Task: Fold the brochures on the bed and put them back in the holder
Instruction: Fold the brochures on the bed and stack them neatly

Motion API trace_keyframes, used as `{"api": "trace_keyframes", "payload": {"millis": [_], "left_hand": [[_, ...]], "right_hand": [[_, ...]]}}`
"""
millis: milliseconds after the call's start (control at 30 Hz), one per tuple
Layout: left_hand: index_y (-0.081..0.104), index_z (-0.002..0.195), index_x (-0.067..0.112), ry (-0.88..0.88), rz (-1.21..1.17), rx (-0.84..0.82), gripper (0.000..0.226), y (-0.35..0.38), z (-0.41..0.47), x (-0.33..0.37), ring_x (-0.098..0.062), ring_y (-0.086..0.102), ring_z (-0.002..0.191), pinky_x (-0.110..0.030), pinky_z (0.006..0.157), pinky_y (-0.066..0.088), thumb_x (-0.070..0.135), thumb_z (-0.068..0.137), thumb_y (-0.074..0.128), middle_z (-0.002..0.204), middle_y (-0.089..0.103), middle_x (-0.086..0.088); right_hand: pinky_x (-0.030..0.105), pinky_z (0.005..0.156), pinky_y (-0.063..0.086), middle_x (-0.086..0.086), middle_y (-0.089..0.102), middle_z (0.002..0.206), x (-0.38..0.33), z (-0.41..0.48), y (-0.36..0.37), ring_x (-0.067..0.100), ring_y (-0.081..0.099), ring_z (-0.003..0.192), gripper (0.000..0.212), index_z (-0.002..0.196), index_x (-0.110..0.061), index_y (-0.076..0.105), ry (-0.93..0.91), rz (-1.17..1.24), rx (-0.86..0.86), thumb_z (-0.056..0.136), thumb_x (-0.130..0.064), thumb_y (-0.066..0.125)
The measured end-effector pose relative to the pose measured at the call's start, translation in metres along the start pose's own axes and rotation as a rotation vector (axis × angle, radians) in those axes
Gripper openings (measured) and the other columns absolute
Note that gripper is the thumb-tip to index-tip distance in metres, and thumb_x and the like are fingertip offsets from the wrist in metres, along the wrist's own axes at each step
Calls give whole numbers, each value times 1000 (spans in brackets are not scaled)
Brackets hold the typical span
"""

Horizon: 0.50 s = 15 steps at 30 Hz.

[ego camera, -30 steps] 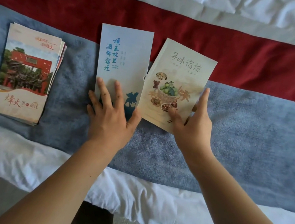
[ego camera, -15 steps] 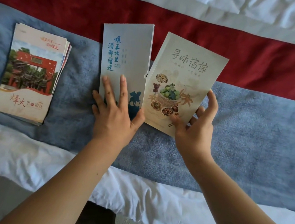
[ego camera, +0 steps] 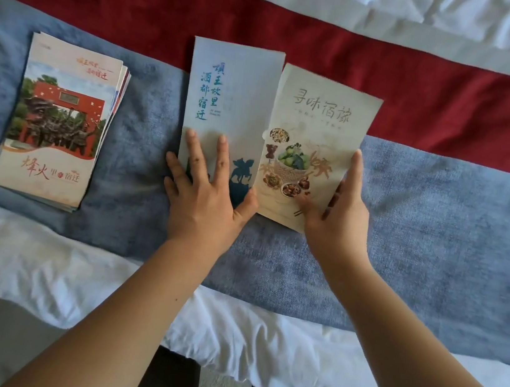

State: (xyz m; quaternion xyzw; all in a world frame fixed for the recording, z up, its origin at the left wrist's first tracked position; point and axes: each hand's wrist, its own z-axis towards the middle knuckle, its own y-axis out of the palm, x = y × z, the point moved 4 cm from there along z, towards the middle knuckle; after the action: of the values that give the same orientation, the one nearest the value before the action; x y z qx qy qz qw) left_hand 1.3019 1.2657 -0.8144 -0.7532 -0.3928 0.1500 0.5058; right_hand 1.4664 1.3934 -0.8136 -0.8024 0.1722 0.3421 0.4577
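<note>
Straight fingers point(ego camera: 221, 155) of the left hand point(ego camera: 207, 193) press the blue brochure point(ego camera: 238, 92) flat. The right hand point(ego camera: 337, 224) pinches the cream brochure point(ego camera: 324, 111) at its lower right edge. Both brochures lie on the blue bed runner point(ego camera: 437, 235), with a brochure stack point(ego camera: 57, 119) to the left and a white sheet point(ego camera: 41, 261) below. The cream brochure, raised half a second ago, now sits lower.

A hotel-style bedroom, shown by white bedding point(ego camera: 41, 261), a red-and-blue bed runner point(ego camera: 440, 219) and tourist brochures point(ego camera: 57, 123).

Blue blanket point(ego camera: 445, 226) offers room right of the beige brochure point(ego camera: 323, 121); stack point(ego camera: 57, 123) sits left.
</note>
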Motion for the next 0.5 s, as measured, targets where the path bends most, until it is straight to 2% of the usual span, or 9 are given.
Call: {"api": "trace_keyframes", "payload": {"millis": [33, 100, 200, 267, 367, 433, 500], "left_hand": [[-16, 160, 25, -1, 11, 4, 93, 1, -1, 1, -58, 0, 148, -67, 117, 21, 75, 89, 16, 163, -26, -22], [-13, 160, 26, -1, 8, 4, 94, 3, -3, 3, -58, -5, 148, -69, 117, 17, 77, 89, 21, 164, -25, -21], [-5, 162, 26, 15, 12, 20, 102, 2, -6, 2, -58, -3, 148, -68, 117, 14, 83, 85, 26, 166, -19, -21], [2, 163, 22, 48, 44, 49, 111, -5, -8, -4, -58, 8, 147, -65, 119, 16, 87, 79, 34, 167, -11, -23], [10, 163, 24, 101, 37, 92, 124, -17, -4, -16, -54, 22, 144, -62, 120, 19, 86, 67, 58, 165, -1, -29], [19, 162, 28, 150, 36, 120, 123, -24, 1, -22, -54, 18, 145, -62, 120, 18, 82, 62, 67, 163, 0, -33], [25, 160, 30, 202, 36, 117, 119, -27, 4, -25, -54, 11, 148, -60, 121, 16, 78, 62, 71, 164, -3, -32]], "right_hand": [[12, 68, 35, -5, 63, 115, -2, 4, 0, 13, 56, 92, 108, 165, -24, 3, 6, -61, -36, 89, -23, 80], [17, 81, 30, 6, 59, 131, -8, 10, 1, 23, 53, 110, 108, 165, -21, 0, 11, -154, -90, 91, -29, 78], [28, 104, 26, 10, 39, 144, -20, 11, -3, 29, 34, 132, 106, 165, -15, 2, -46, -339, -88, 92, -38, 75], [41, 119, 19, 11, 26, 155, -27, 10, -7, 29, 21, 142, 104, 164, -14, 2, -112, -499, -31, 93, -43, 71], [48, 127, 4, 13, 9, 170, -28, 8, -7, 34, 2, 157, 87, 165, -19, 0, -186, -681, -54, 101, -44, 54], [46, 128, -5, 16, 1, 172, -25, 7, -3, 34, -7, 158, 73, 165, -19, 1, -200, -745, -134, 107, -43, 36], [43, 127, -10, 18, -3, 172, -24, 8, 1, 33, -12, 158, 67, 165, -15, 1, -196, -739, -172, 109, -42, 26]]}}
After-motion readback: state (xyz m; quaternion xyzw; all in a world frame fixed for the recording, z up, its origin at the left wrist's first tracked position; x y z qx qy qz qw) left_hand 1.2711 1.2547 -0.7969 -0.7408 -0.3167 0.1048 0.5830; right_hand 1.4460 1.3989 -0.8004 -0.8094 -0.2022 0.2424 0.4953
